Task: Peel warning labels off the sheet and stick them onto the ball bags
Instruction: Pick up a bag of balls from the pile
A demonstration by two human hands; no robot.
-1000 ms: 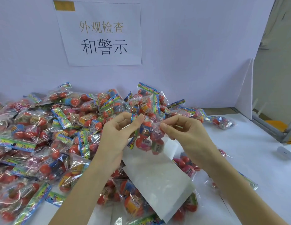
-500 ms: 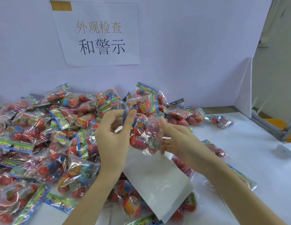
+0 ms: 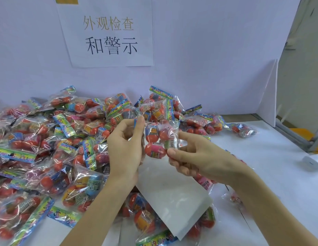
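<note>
Both hands up over the pile with one ball bag (image 3: 159, 139) between them. Left hand (image 3: 126, 148) pinches the bag's top-left edge between thumb and forefinger; right hand (image 3: 195, 157) pinches its right side, thumb on the front near a pale patch that may be a label, too small to be sure. The bag is in the air above the white label sheet (image 3: 174, 194), which lies flat on top of other bags near the table's front.

Risks, as I judge it: the film is slippery and crinkled, so a label pressed onto it could crease or lift at a corner. The balls inside roll, so the bag could twist out of two light pinches. A finished bag dropped into the heap (image 3: 48, 148) gets lost among unlabelled ones.

Count: two hands, one held bag with roughly four balls showing, one sheet, one wall sign (image 3: 108, 32), one small white object (image 3: 312, 161) at far right. Bags in the heap: dozens, can't count exactly.
</note>
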